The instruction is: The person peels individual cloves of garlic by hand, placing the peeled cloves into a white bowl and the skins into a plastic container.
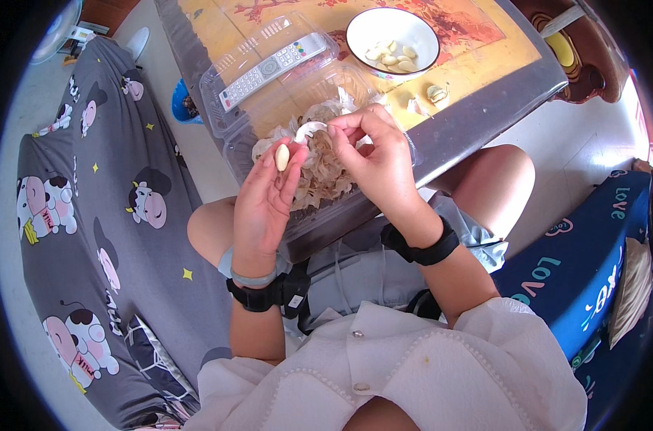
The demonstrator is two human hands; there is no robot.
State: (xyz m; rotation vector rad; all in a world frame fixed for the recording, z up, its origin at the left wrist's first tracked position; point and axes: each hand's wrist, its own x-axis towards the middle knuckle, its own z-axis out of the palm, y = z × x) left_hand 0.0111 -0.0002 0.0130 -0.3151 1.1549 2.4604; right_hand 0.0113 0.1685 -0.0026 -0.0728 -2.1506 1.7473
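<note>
My left hand (267, 199) holds a peeled garlic clove (282, 158) between thumb and fingers. Pinched in the fingertips of my right hand (377, 145) is a curl of white garlic skin (309, 130). Both hands hover over a clear plastic clamshell container (234, 153), where a heap of papery garlic skins (326, 175) lies. Beyond them stands a white enamel bowl (358, 37) with a dark rim, with several peeled cloves (393, 56) at its bottom. Right of the container, part of a garlic bulb (438, 94) and a loose bit of skin (417, 105) rest on the table.
A remote control (272, 70) lies on the container's lid. The table (482, 116) has a dark edge close to my knees. A blue bin (183, 105) stands on the floor at left, near a seat under a grey cow-print cover (143, 258). A blue printed cover (569, 275) is at right.
</note>
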